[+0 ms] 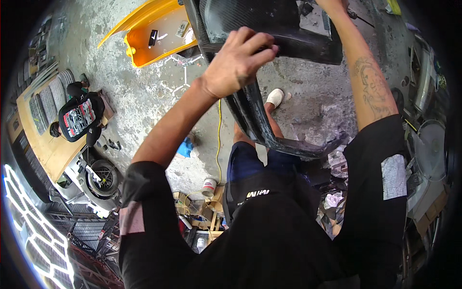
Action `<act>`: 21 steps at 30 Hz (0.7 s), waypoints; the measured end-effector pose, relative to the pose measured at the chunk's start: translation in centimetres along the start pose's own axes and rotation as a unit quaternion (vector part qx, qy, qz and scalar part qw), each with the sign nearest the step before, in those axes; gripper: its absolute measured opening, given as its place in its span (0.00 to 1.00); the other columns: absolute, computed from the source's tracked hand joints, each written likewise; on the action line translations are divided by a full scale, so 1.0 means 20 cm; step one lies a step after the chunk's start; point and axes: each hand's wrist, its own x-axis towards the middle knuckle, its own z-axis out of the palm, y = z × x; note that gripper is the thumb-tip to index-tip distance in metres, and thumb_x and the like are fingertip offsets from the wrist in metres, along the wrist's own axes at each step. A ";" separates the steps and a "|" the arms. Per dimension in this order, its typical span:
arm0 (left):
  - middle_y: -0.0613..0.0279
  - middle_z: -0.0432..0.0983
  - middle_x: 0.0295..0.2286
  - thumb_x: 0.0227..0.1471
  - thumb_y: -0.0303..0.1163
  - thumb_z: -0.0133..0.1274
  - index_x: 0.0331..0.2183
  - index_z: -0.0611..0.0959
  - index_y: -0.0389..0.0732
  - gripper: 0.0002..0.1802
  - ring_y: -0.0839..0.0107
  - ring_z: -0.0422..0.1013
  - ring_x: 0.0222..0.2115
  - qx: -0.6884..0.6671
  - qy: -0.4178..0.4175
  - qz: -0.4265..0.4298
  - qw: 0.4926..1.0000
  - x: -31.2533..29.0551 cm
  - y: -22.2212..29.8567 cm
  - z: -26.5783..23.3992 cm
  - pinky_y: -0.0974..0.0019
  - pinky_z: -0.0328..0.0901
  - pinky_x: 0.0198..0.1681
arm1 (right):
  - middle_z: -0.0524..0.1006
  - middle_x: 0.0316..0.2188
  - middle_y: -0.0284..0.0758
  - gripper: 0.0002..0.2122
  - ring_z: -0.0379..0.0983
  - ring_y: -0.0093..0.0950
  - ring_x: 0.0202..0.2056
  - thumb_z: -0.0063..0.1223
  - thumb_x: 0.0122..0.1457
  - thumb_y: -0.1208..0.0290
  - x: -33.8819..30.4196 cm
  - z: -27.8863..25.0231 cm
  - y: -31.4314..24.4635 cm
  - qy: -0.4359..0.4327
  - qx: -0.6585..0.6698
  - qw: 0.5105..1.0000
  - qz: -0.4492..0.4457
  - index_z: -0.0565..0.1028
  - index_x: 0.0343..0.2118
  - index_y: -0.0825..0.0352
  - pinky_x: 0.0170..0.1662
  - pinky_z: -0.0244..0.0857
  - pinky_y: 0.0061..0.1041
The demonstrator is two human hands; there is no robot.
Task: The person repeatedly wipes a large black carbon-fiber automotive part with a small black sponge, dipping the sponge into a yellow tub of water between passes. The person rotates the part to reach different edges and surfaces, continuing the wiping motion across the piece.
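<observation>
A large black carbon-fibre body panel [308, 50], woven in texture and curved like a car bumper, fills the upper middle; one long arm of it bends down in front of my legs. My left hand [239, 61] lies over the panel's left part, its fingers curled and bunched against the dark surface. The thumb and whatever lies under the palm are hidden. My right hand [333, 5] reaches to the panel's far right corner at the top edge of the picture. Most of its fingers are cut off there. A thin dark rod [362, 19] shows beside it.
A yellow body part [139, 43] with small items inside lies on the floor at far left. Another person [79, 113] crouches by a wooden board [36, 130]. A wheel [103, 177], yellow cord [220, 139], white bucket [209, 187] and boxes lie nearer.
</observation>
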 end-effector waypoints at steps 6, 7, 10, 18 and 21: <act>0.61 0.73 0.48 0.44 0.24 0.58 0.47 0.82 0.43 0.23 0.60 0.68 0.46 0.023 -0.027 0.005 0.999 -0.17 -0.19 -0.11 0.59 0.67 0.49 | 0.76 0.53 0.57 0.34 0.73 0.54 0.55 0.49 0.53 0.68 0.05 0.01 0.02 0.021 -0.036 0.999 -0.001 0.65 0.66 0.68 0.59 0.66 0.45; 0.59 0.74 0.47 0.44 0.23 0.59 0.46 0.83 0.42 0.23 0.58 0.69 0.46 0.025 -0.032 0.028 0.999 -0.07 -0.12 -0.06 0.58 0.67 0.50 | 0.76 0.53 0.56 0.34 0.73 0.54 0.55 0.49 0.53 0.68 0.05 0.02 0.04 0.027 -0.048 0.998 -0.001 0.64 0.66 0.67 0.59 0.66 0.46; 0.56 0.74 0.47 0.43 0.23 0.60 0.48 0.82 0.42 0.26 0.55 0.70 0.45 -0.032 -0.007 0.054 0.998 0.08 0.07 0.08 0.57 0.68 0.51 | 0.75 0.55 0.56 0.34 0.72 0.53 0.56 0.49 0.53 0.68 0.04 0.05 0.13 0.045 -0.032 0.998 -0.035 0.64 0.66 0.67 0.60 0.65 0.45; 0.58 0.74 0.48 0.46 0.24 0.59 0.45 0.83 0.42 0.21 0.58 0.70 0.45 -0.020 -0.013 0.062 0.998 0.04 0.04 0.08 0.58 0.68 0.48 | 0.76 0.53 0.57 0.33 0.73 0.53 0.55 0.47 0.54 0.68 0.01 0.04 0.07 0.013 -0.036 0.999 -0.022 0.64 0.66 0.68 0.59 0.66 0.45; 0.58 0.74 0.49 0.47 0.23 0.57 0.47 0.82 0.42 0.22 0.58 0.70 0.46 -0.033 -0.015 0.031 0.999 0.04 0.11 0.09 0.56 0.68 0.50 | 0.75 0.54 0.58 0.32 0.72 0.53 0.56 0.47 0.55 0.69 0.00 0.01 0.10 -0.034 -0.023 0.999 -0.010 0.64 0.65 0.71 0.60 0.65 0.44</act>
